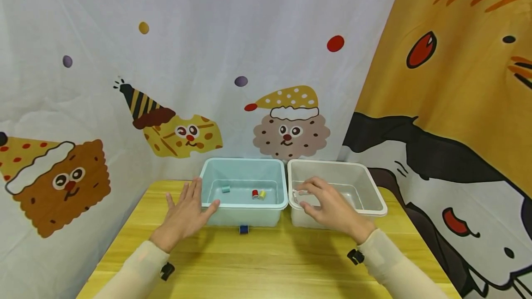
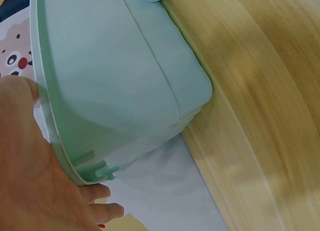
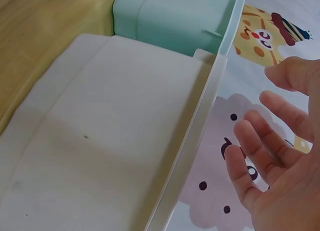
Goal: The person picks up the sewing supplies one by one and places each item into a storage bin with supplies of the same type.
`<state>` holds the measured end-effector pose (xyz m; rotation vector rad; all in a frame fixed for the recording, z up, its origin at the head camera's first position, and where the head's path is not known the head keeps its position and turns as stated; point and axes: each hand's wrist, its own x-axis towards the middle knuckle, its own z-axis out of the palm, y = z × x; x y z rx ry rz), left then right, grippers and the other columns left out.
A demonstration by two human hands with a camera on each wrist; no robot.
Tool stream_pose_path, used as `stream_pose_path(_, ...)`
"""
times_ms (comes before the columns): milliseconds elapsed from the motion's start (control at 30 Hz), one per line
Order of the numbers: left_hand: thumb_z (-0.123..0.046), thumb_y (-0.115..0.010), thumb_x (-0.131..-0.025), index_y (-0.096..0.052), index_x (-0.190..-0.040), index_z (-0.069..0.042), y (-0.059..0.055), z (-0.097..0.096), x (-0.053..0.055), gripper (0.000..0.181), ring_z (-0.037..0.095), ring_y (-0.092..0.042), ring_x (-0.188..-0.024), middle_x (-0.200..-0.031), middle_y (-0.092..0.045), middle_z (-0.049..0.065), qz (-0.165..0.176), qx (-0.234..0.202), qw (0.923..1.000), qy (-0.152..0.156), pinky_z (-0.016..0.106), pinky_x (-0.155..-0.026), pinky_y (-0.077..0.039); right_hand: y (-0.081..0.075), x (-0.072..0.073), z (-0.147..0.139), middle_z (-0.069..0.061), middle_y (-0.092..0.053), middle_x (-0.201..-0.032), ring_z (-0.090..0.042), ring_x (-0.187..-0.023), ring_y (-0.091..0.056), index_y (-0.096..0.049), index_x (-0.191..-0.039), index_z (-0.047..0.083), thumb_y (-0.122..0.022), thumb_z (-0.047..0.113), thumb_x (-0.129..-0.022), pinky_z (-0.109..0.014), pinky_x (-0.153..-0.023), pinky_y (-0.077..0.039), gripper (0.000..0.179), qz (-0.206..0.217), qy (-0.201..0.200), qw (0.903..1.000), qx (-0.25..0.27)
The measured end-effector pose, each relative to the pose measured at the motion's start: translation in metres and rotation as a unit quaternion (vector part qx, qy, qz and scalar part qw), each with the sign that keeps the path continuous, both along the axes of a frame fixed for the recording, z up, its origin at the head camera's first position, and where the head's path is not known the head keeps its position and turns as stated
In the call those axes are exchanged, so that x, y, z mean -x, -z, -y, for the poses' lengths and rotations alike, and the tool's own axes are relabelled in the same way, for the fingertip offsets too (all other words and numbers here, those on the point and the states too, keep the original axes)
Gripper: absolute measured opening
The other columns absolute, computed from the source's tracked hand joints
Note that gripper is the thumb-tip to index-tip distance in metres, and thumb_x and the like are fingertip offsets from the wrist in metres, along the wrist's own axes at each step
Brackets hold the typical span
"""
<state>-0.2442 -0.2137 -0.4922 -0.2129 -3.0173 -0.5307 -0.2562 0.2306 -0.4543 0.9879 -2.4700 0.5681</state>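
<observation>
My left hand [image 1: 184,216] has its fingers spread at the front left corner of a light teal plastic bin [image 1: 245,216], against the rim. Inside that bin lie a small red spool [image 1: 255,194], a yellow spool [image 1: 262,194] and a teal spool [image 1: 226,189]. On the table just in front sits a dark blue spool [image 1: 244,230]. Over the front left part of a white bin [image 1: 365,211] hovers my right hand [image 1: 332,206], its fingers loosely bent and apart with nothing between them. Small whitish items [image 1: 296,195] show beside its fingers, partly hidden and too small to identify.
Both bins stand side by side at the back of a yellow wood-grain table [image 1: 257,262]. Behind them hangs a white cloth [image 1: 199,36] printed with cartoon biscuits and cheese. To the right, an orange cartoon print [image 1: 465,91] covers the backdrop.
</observation>
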Motion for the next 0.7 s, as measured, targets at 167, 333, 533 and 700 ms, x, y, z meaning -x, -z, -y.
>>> stream_pose_path(167, -0.082, -0.042, -0.115, -0.014, -0.185, 0.004, 0.001, 0.0, 0.0, 0.115, 0.058, -0.014, -0.18, -0.195, -0.012, 0.027, 0.002, -0.002, 1.0, 0.0, 0.099, -0.129, 0.003, 0.0, -0.004, 0.004, 0.0, -0.077, -0.137, -0.018, -0.119, -0.079, -0.081, -0.141, 0.014, -0.091, 0.018, -0.103, -0.045, -0.101, -0.07, 0.039, 0.001, -0.006, 1.0, -0.005)
stream_pose_path(333, -0.082, -0.042, -0.115, -0.014, -0.185, 0.005, 0.001, 0.001, 0.0, 0.114, 0.058, -0.014, -0.18, -0.195, -0.012, 0.027, 0.002, -0.003, 1.0, 0.001, 0.099, -0.129, 0.003, 0.0, -0.008, 0.009, 0.0, -0.076, -0.139, -0.019, -0.124, -0.078, -0.081, -0.142, 0.016, -0.092, 0.019, -0.102, -0.044, -0.099, -0.07, 0.041, 0.01, -0.011, 0.9999, -0.007)
stream_pose_path(533, -0.082, -0.042, -0.115, -0.014, -0.185, 0.005, 0.001, 0.001, 0.0, 0.114, 0.058, -0.014, -0.18, -0.195, -0.012, 0.027, 0.003, -0.001, 1.0, 0.0, 0.099, -0.129, 0.002, 0.001, -0.014, 0.016, -0.002, -0.076, -0.142, -0.022, -0.127, -0.077, -0.082, -0.141, 0.016, -0.093, 0.019, -0.101, -0.046, -0.1, -0.07, 0.042, 0.019, -0.015, 0.9997, -0.009)
stream_pose_path(700, -0.083, -0.04, -0.115, -0.014, -0.185, 0.005, 0.001, 0.001, 0.0, 0.115, 0.057, -0.014, -0.18, -0.195, -0.012, 0.026, 0.002, -0.002, 1.0, 0.0, 0.099, -0.13, 0.001, 0.002, -0.02, 0.022, -0.003, -0.076, -0.145, -0.021, -0.126, -0.077, -0.08, -0.143, 0.018, -0.092, 0.018, -0.102, -0.047, -0.103, -0.069, 0.043, 0.028, -0.023, 0.9992, -0.015)
